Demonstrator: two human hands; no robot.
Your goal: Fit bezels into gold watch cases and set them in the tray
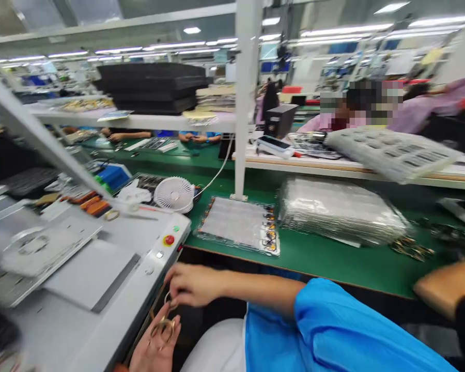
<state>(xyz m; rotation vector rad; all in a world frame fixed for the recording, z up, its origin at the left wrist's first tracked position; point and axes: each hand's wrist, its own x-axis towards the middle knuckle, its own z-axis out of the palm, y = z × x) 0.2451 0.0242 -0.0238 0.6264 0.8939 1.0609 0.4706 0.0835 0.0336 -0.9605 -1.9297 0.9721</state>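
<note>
Beside the white machine (89, 338), the right hand (194, 285) works above the upturned left hand (151, 343), whose parted fingers bear thin gold rings (163, 322), probably light, springy and slick, best gripped by the rim; the right fingertips pinch a pale loop (166, 297).

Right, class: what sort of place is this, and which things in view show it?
Likely a factory assembly floor: a machine with a red push button, a stack of clear plastic trays, and a green workbench beneath ceiling lights.
</note>
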